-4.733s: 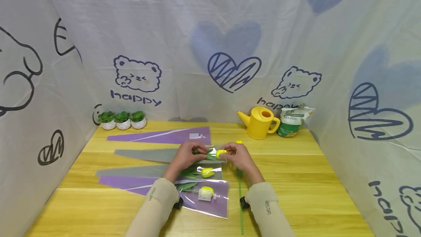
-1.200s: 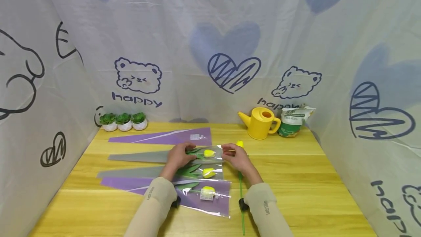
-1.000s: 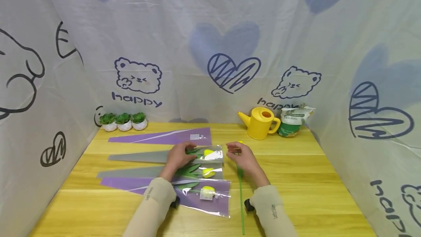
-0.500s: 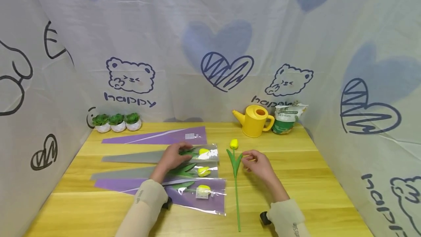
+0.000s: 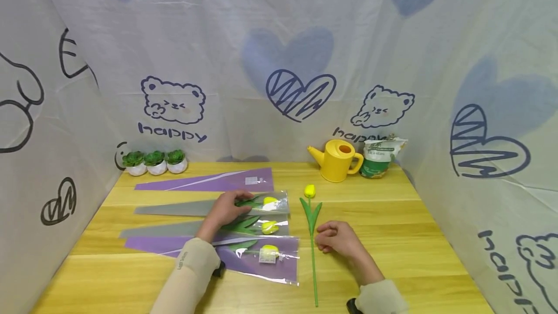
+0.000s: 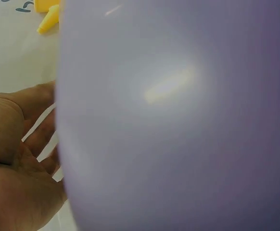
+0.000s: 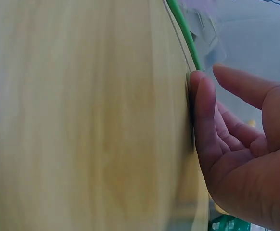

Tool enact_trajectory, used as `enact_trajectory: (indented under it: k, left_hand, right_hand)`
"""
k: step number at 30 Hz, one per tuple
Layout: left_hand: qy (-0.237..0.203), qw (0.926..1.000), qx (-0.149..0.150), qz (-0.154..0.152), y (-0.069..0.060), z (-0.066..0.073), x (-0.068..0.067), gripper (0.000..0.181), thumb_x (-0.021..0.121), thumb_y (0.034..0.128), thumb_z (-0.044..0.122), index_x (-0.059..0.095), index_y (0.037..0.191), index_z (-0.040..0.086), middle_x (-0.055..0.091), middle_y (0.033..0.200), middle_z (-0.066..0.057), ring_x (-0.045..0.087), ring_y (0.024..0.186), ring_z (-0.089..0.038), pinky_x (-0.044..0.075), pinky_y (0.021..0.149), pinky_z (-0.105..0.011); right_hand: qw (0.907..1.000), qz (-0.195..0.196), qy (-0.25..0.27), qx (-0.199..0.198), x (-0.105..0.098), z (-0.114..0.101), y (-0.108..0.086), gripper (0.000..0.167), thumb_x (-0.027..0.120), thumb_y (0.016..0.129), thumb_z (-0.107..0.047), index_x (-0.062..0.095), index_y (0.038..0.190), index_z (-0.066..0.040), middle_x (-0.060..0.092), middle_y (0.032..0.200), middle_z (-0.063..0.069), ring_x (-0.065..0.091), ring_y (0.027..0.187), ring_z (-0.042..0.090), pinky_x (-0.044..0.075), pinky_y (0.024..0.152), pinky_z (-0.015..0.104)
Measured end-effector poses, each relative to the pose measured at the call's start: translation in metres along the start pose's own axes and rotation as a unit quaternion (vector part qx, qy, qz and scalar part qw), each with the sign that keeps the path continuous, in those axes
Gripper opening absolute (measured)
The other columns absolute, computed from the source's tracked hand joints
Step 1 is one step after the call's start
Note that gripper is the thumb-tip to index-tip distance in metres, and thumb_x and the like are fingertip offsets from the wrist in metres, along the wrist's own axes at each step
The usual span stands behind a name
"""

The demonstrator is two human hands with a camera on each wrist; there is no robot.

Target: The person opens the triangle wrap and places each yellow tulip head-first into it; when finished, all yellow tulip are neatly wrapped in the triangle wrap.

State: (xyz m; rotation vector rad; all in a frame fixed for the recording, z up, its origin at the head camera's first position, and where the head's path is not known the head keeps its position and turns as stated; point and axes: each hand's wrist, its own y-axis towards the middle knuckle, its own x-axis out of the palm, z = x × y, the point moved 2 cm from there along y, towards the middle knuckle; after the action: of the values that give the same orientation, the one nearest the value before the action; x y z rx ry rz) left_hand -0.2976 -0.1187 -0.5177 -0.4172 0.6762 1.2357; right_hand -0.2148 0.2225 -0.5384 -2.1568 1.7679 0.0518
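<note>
My left hand [image 5: 229, 207] rests on the far grey clear-fronted flower sleeve [image 5: 176, 206], over the leaves of the yellow tulip [image 5: 270, 202] inside it. Its fingers look relaxed in the left wrist view, where purple film [image 6: 178, 144] covers most of the picture. My right hand [image 5: 339, 239] is beside the green stem [image 5: 313, 260] of a loose tulip [image 5: 310, 191] lying lengthwise on the table. In the right wrist view a gap shows between thumb and forefinger, close to the stem [image 7: 185, 33].
Nearer lie a second grey sleeve [image 5: 174, 229] and a purple sleeve [image 5: 285, 268], each with a yellow tulip. Another purple sleeve [image 5: 218, 180] lies behind. Three potted succulents [image 5: 155, 163], a yellow watering can [image 5: 336, 161] and a green-white bag [image 5: 379, 159] line the back.
Earlier, both hands worked at the tulip in the far grey sleeve. My right hand has since let go and moved right and toward me, down along the loose tulip's stem. The left stays.
</note>
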Motion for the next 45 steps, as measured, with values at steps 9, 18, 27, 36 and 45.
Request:
enact_trajectory:
  k: [9, 18, 27, 36, 45]
  left_hand:
    - [-0.006, 0.9999, 0.002, 0.008, 0.002, -0.004, 0.004, 0.032, 0.077, 0.0910, 0.004, 0.073, 0.123, 0.004, 0.075, 0.121, -0.012, 0.066, 0.118, -0.036, 0.049, 0.107, -0.053]
    - [-0.034, 0.9991, 0.013, 0.020, 0.001, -0.012, 0.004, 0.031, 0.077, 0.0900, 0.002, 0.073, 0.121, 0.001, 0.076, 0.118, -0.016, 0.067, 0.116, -0.037, 0.049, 0.105, -0.054]
    - [-0.061, 0.9978, 0.003, 0.024, -0.001, -0.015, 0.005, 0.030, 0.078, 0.0899, 0.002, 0.073, 0.119, -0.001, 0.076, 0.117, -0.017, 0.068, 0.115, -0.037, 0.049, 0.104, -0.053]
    - [-0.065, 0.9975, -0.003, 0.025, -0.001, -0.016, 0.005, 0.031, 0.078, 0.0889, 0.001, 0.073, 0.119, 0.000, 0.076, 0.117, -0.017, 0.068, 0.114, -0.037, 0.050, 0.104, -0.053]
    - [-0.063, 0.9977, -0.009, 0.023, 0.002, -0.019, 0.006, 0.031, 0.078, 0.0892, 0.002, 0.073, 0.120, 0.001, 0.076, 0.116, -0.015, 0.068, 0.114, -0.036, 0.050, 0.104, -0.052]
  right_hand:
    - [0.9997, 0.017, -0.017, 0.006, 0.013, -0.002, 0.001, 0.033, 0.079, 0.085, 0.004, 0.065, 0.113, 0.013, 0.070, 0.084, 0.009, 0.067, 0.069, 0.016, 0.060, 0.062, 0.031]
    - [0.9985, 0.041, -0.036, 0.010, 0.020, -0.009, 0.001, 0.031, 0.084, 0.081, 0.001, 0.066, 0.105, 0.009, 0.067, 0.080, 0.010, 0.066, 0.062, 0.016, 0.059, 0.058, 0.029]
    - [0.9973, 0.053, -0.050, 0.011, 0.024, -0.007, 0.003, 0.030, 0.082, 0.079, 0.005, 0.065, 0.104, 0.008, 0.069, 0.079, 0.010, 0.066, 0.061, 0.017, 0.059, 0.058, 0.031]
    - [0.9959, 0.063, -0.058, 0.030, 0.025, -0.009, 0.002, 0.025, 0.079, 0.079, 0.008, 0.068, 0.101, 0.007, 0.072, 0.081, 0.012, 0.067, 0.061, 0.017, 0.059, 0.058, 0.030]
    - [0.9976, 0.052, -0.023, 0.038, 0.021, -0.007, 0.006, 0.021, 0.076, 0.078, 0.009, 0.069, 0.097, 0.009, 0.073, 0.077, 0.012, 0.068, 0.062, 0.016, 0.059, 0.058, 0.030]
